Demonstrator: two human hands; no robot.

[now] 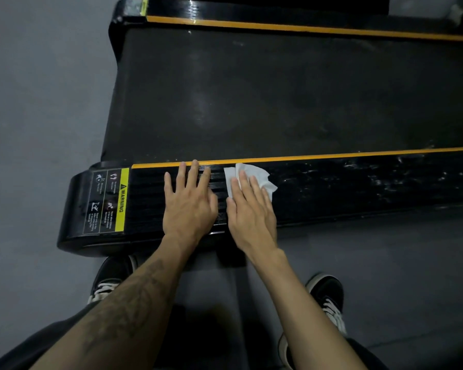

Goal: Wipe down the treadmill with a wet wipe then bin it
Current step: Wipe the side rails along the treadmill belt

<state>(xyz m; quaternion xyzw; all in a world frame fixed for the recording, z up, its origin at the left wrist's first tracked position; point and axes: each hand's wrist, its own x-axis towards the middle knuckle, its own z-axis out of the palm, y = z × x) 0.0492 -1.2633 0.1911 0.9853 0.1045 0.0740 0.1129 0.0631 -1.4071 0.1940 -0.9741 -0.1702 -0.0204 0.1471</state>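
A black treadmill (251, 97) lies across the view, with a dark belt and orange-edged side rails. The near side rail (358, 182) is ribbed black and shows wet streaks to the right. A white wet wipe (254, 173) lies flat on that rail. My right hand (251, 212) presses on the wipe with straight fingers, covering its lower part. Just left of it, my left hand (189, 204) rests flat on the rail with fingers spread, holding nothing.
A yellow and black warning label (110, 201) marks the rail's rounded left end. The far side rail (305, 28) runs along the top. Grey floor (38, 102) surrounds the treadmill. My two black shoes (328, 295) stand on the floor below the rail.
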